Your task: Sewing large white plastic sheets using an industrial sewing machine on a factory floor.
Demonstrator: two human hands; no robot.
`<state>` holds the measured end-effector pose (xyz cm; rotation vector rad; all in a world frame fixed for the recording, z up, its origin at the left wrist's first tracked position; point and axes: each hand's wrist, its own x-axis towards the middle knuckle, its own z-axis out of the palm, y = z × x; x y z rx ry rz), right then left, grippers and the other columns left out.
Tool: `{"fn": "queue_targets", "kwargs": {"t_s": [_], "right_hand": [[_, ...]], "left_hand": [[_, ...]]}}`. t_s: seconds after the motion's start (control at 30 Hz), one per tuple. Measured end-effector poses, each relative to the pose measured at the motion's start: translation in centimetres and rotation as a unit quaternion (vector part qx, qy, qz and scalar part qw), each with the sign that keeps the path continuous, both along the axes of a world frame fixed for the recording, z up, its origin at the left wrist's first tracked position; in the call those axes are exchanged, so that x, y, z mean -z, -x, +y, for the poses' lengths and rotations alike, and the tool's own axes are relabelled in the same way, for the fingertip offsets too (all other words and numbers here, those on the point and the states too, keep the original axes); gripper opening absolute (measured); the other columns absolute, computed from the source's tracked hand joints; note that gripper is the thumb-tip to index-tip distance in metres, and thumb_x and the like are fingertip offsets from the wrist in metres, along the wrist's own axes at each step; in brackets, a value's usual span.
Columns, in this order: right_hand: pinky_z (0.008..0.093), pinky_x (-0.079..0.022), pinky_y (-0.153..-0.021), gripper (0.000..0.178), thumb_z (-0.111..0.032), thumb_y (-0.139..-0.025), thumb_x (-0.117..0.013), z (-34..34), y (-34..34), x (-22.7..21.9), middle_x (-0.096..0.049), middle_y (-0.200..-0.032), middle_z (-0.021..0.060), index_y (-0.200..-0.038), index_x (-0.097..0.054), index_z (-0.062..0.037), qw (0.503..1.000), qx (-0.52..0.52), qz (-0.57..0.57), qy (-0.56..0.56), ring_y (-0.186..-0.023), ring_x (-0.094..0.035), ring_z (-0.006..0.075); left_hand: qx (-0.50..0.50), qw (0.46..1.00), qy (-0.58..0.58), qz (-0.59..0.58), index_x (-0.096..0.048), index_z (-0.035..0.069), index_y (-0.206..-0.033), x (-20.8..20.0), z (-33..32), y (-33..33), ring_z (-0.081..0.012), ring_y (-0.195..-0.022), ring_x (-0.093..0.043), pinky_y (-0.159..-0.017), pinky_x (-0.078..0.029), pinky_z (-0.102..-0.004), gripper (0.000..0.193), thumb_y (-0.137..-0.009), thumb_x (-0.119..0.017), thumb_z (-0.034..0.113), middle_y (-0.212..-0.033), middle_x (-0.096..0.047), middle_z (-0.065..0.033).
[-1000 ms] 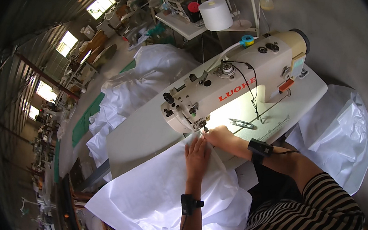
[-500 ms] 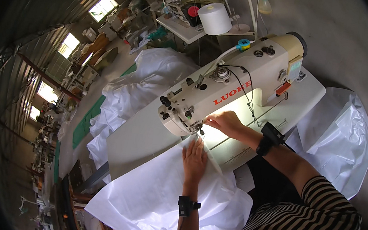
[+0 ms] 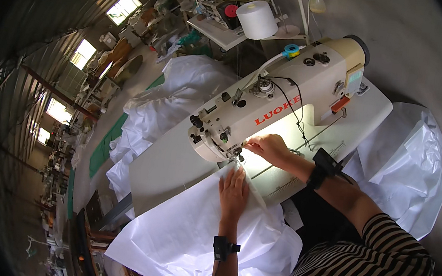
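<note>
A white industrial sewing machine [image 3: 284, 85] stands before me, its lamp lighting the bed under the arm. Beneath its needle end runs the edge of a large white sheet of thin, shiny material [image 3: 184, 228], which drapes down towards me. My left hand [image 3: 234, 192] lies flat on this sheet just in front of the presser foot, fingers stretched out. To the right of the needle, my right hand [image 3: 269, 149] is closed in a pinch beside the machine head. What its fingertips hold, if anything, is too small to make out. Black bands with small devices circle both wrists.
A white thread cone [image 3: 257, 20] stands behind the machine. Crumpled white material [image 3: 183, 88] heaps beyond the table's far left, and more [image 3: 411, 169] hangs at the right. A black cable [image 3: 300, 111] dangles over the machine arm.
Both hands keep almost the same place and pose. The sheet's lower left corner has shifted slightly to the right.
</note>
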<state>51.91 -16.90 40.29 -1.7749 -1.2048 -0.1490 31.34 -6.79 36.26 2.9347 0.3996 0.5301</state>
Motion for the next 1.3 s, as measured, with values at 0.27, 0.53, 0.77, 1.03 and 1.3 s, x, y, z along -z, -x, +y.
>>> {"fn": "queue_targets", "kwargs": {"t_s": [0.27, 0.53, 0.77, 1.03, 1.3], "right_hand": [[0.0369, -0.053, -0.053, 0.014, -0.026, -0.090, -0.062, 0.1, 0.9, 2.8, -0.064, -0.077, 0.0069, -0.090, -0.068, -0.0134, 0.957, -0.075, -0.267, 0.082, -0.065, -0.067, 0.0249], [0.0414, -0.047, -0.087, 0.023, -0.022, -0.092, -0.052, 1.5, 2.7, 5.4, -0.063, -0.094, 0.0059, -0.111, -0.065, -0.0186, 0.961, -0.055, -0.215, 0.164, -0.094, -0.065, 0.0273], [0.0419, -0.049, -0.081, 0.022, -0.021, -0.089, -0.054, 1.2, 2.9, 5.2, -0.067, -0.093, 0.0075, -0.105, -0.066, -0.0122, 0.959, -0.060, -0.229, 0.156, -0.091, -0.066, 0.0278], [0.0417, -0.048, -0.082, 0.022, -0.023, -0.090, -0.053, 2.3, 3.2, 5.8, -0.066, -0.090, 0.0087, -0.101, -0.069, -0.0119, 0.960, -0.046, -0.183, 0.209, -0.092, -0.066, 0.0275], [0.0422, -0.047, -0.080, 0.019, -0.024, -0.089, -0.055, 1.7, 3.9, 6.1, -0.062, -0.086, 0.0052, -0.099, -0.070, -0.0175, 0.968, -0.014, -0.204, 0.145, -0.085, -0.063, 0.0254]], "left_hand": [[-0.006, 1.000, 0.010, 0.004, -0.055, 0.011, -0.129, 0.3, 0.4, 0.3, -0.0273, -0.137, -0.043, -0.115, -0.026, -0.0556, 0.040, -0.091, -0.061, 0.018, -0.143, -0.053, -0.0029], [-0.004, 1.000, 0.010, -0.006, -0.055, 0.012, -0.131, 0.2, 0.1, 0.1, -0.0263, -0.138, -0.043, -0.116, -0.024, -0.0544, 0.041, -0.090, -0.061, 0.018, -0.142, -0.054, -0.0023], [-0.002, 1.000, 0.007, -0.003, -0.054, 0.013, -0.132, 0.1, 0.2, 0.1, -0.0281, -0.136, -0.045, -0.114, -0.027, -0.0539, 0.043, -0.090, -0.062, 0.016, -0.141, -0.055, -0.0036], [-0.008, 1.000, 0.020, 0.008, -0.054, 0.013, -0.133, 0.1, 0.5, 0.0, -0.0279, -0.136, -0.044, -0.115, -0.026, -0.0528, 0.045, -0.089, -0.062, 0.015, -0.140, -0.055, -0.0036], [0.029, 0.999, 0.016, -0.013, -0.057, 0.013, -0.129, -1.0, 0.9, 0.0, -0.0293, -0.133, -0.046, -0.114, -0.028, -0.0514, 0.039, -0.090, -0.061, 0.015, -0.138, -0.055, -0.0064]]}}
